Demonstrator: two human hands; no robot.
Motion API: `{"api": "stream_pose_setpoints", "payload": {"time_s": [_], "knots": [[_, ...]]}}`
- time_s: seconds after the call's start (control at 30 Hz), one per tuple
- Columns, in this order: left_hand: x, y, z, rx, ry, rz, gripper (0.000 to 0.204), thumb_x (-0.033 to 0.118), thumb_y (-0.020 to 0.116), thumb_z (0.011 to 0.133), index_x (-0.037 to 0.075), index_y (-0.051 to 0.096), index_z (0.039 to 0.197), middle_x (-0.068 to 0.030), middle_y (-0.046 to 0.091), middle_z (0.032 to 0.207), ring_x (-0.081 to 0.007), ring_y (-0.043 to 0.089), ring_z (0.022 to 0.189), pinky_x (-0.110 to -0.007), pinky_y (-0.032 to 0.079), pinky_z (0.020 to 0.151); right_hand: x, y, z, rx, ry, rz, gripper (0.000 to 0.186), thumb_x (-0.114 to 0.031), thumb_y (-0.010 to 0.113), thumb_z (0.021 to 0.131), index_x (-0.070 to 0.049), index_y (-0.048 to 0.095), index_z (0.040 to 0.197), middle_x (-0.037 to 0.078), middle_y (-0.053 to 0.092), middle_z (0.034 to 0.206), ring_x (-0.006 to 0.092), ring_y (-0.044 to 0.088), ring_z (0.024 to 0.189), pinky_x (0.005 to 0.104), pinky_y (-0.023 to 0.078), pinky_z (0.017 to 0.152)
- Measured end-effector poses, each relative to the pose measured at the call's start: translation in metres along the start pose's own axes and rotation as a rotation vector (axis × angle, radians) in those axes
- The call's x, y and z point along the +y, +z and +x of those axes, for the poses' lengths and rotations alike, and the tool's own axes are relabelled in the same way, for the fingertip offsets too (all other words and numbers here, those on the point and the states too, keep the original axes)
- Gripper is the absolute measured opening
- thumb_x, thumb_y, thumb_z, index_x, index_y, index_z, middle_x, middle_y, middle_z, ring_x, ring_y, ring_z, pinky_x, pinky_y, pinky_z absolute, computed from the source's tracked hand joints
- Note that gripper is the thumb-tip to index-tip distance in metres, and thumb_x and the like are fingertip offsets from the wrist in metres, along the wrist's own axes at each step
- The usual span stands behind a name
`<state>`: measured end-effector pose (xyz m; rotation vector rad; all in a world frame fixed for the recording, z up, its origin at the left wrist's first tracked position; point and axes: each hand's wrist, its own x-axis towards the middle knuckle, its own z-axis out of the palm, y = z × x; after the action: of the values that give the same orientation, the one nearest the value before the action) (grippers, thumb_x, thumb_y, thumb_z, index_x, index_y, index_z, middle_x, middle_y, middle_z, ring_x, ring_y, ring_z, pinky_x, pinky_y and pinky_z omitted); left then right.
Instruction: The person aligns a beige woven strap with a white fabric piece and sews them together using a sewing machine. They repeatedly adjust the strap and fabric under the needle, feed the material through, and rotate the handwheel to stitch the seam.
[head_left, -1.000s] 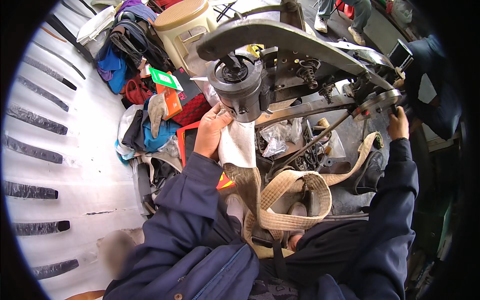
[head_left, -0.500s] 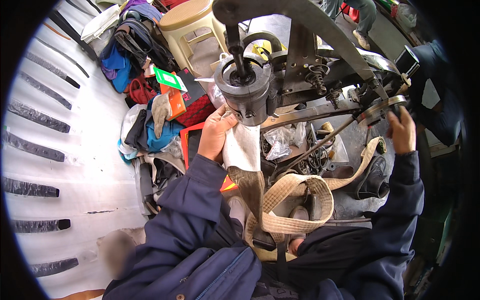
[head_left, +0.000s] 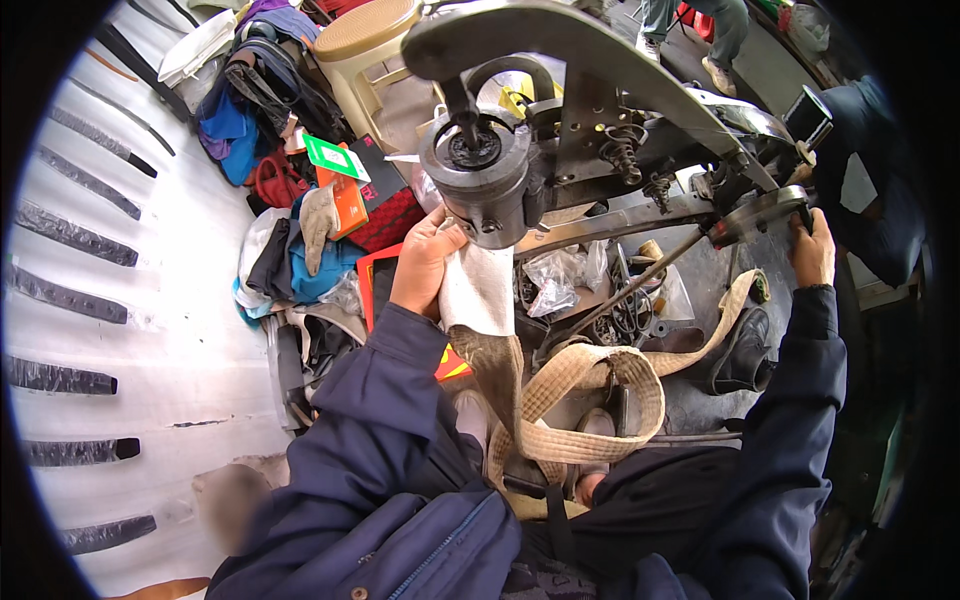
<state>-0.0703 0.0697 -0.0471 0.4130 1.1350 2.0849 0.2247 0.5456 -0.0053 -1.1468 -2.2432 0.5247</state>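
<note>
My left hand (head_left: 423, 262) pinches a flat white fabric piece (head_left: 480, 285) at the lower side of a dark metal cylinder head (head_left: 470, 185) on a hand-cranked machine (head_left: 600, 90). The fabric continues down into a stained, stitched beige strap (head_left: 600, 425), which lies in loops above my legs and trails off to the right. Where it meets the cylinder, its end is hidden. My right hand (head_left: 810, 245) is closed on the crank handle (head_left: 801, 212) of the wheel (head_left: 760, 208) at the machine's right.
Piled cloths and bags (head_left: 245, 100), cards (head_left: 335, 157) and a beige stool (head_left: 360, 45) stand left and behind. Black strips (head_left: 75, 225) lie on the white surface at left. Bagged parts (head_left: 560, 275) and a black shoe (head_left: 740, 355) lie below the machine. Another person's legs (head_left: 695, 25) show behind.
The machine's long top arm rose, then came partly down again. My right hand has circled with the crank, now slightly higher than half a second ago. My left hand stays on the fabric.
</note>
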Motion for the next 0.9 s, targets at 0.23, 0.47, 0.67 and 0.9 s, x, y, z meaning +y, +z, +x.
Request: {"api": "stream_pose_setpoints", "payload": {"time_s": [0.23, 0.47, 0.67, 0.9], "knots": [[0.0, -0.004, 0.004, -0.031, -0.032, -0.015, 0.035, 0.0, 0.061, 0.094, -0.001, 0.059, 0.129, -0.0082, 0.072, 0.113, -0.0159, 0.07, 0.095, -0.029, 0.055, 0.087, 0.075, 0.029, 0.024, 0.114, -0.128, -0.145, 0.016, -0.02, 0.059, 0.096, -0.006, 0.056, 0.103, 0.016, 0.063, 0.078, 0.0264, 0.062, 0.057, 0.0402, 0.05, 0.055], [-0.002, 0.003, 0.003, 0.016, 0.009, -0.061, 0.036, 0.002, 0.063, 0.094, 0.0, 0.059, 0.129, -0.0074, 0.072, 0.109, -0.0156, 0.07, 0.089, -0.029, 0.057, 0.082, 0.054, 0.084, -0.033, -0.321, 0.039, -0.074, 0.023, -0.025, 0.06, 0.098, -0.004, 0.057, 0.108, 0.018, 0.064, 0.074, 0.0271, 0.064, 0.053, 0.0399, 0.05, 0.05], [-0.002, 0.001, 0.003, 0.01, 0.015, -0.017, 0.036, 0.0, 0.06, 0.093, -0.001, 0.059, 0.129, -0.008, 0.072, 0.112, -0.0159, 0.07, 0.093, -0.029, 0.055, 0.086, -0.068, 0.043, -0.081, -0.497, 0.111, 0.313, 0.025, -0.023, 0.064, 0.098, 0.001, 0.059, 0.103, 0.009, 0.06, 0.067, 0.018, 0.06, 0.052, 0.032, 0.046, 0.048], [0.002, -0.001, 0.005, -0.028, -0.003, -0.017, 0.038, -0.001, 0.059, 0.092, -0.002, 0.059, 0.129, -0.0084, 0.072, 0.113, -0.0164, 0.07, 0.094, -0.03, 0.055, 0.088, -0.03, -0.005, -0.008, 0.067, 0.001, -0.186, 0.026, -0.03, 0.06, 0.098, -0.004, 0.059, 0.102, 0.022, 0.066, 0.086, 0.0371, 0.066, 0.076, 0.046, 0.049, 0.069]]}}
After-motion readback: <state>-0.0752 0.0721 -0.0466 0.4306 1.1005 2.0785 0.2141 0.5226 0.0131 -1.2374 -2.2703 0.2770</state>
